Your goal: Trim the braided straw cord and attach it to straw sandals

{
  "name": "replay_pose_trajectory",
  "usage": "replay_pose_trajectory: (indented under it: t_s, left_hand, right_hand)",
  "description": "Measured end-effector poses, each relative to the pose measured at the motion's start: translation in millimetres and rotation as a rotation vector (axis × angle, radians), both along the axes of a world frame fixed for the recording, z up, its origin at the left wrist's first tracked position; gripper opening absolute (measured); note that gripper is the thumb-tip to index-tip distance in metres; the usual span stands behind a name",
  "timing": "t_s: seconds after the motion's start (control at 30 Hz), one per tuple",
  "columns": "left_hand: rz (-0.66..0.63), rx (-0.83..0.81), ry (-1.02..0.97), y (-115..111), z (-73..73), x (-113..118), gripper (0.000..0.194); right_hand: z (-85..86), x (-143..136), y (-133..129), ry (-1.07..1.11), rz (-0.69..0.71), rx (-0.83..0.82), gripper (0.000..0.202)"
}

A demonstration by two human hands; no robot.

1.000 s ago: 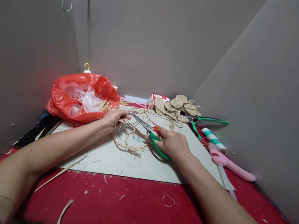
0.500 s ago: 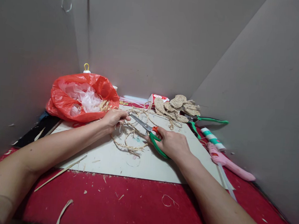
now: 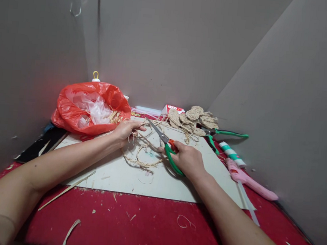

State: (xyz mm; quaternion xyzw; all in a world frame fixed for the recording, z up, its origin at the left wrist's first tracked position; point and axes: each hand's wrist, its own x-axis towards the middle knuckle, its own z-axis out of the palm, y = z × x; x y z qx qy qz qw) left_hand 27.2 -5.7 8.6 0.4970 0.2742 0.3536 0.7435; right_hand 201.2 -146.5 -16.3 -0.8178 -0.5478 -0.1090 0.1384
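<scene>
My right hand [image 3: 187,157] grips a pair of scissors [image 3: 170,153] with green and orange handles. Their blades look closed and point up and left, just past the fingertips of my other hand. My left hand [image 3: 128,131] is closed on a braided straw cord [image 3: 140,161], with frayed strands sticking out below the fingers. The rest of the cord lies in loose loops on a white board [image 3: 112,181]. Several flat coiled pieces of braid [image 3: 194,113] are heaped at the board's back right.
A red plastic bag [image 3: 67,110] holding clear plastic and straw stands back left. Green-handled pliers [image 3: 231,133], a striped roll [image 3: 232,154] and a pink glue gun [image 3: 250,181] lie on the right. Straw scraps dot the red cloth [image 3: 154,228]. Grey walls [image 3: 164,42] enclose the sides and back.
The scissor blades have moved slightly away from my left fingertips, up and to the right. My left hand stays nearly in place with the cord.
</scene>
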Motion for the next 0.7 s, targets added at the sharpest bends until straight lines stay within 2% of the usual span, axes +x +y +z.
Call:
replay_pose_trajectory:
  t_s: [0.1,0.2,0.33,0.5,0.6,0.7]
  left_hand:
    - [-0.053,0.017,-0.001,-1.0,1.4,-0.7,0.003]
    - [-0.115,0.083,0.014,-4.5,1.0,-0.7,0.009]
    - [-0.198,0.237,0.014,-16.1,-0.3,-0.5,0.013]
    - [-0.347,0.355,0.083,-34.6,-5.1,-1.4,0.020]
    - [-0.414,0.335,0.138,-41.8,-7.7,-1.1,0.022]
    - [-0.425,0.326,0.190,-46.0,-6.6,-0.6,0.020]
  right_hand:
    - [-0.5,4.1,1.3,0.258,0.025,0.191,0.045]
    - [5.0,-1.1,1.3,0.644,0.120,0.375,0.045]
    - [12.0,-20.1,0.4,1.104,0.214,0.468,0.042]
    - [10.1,-35.5,0.4,1.328,0.311,0.559,0.039]
    - [10.7,-35.7,-0.4,1.333,0.316,0.613,0.037]
    - [13.0,-33.2,-1.2,1.327,0.315,0.643,0.035]
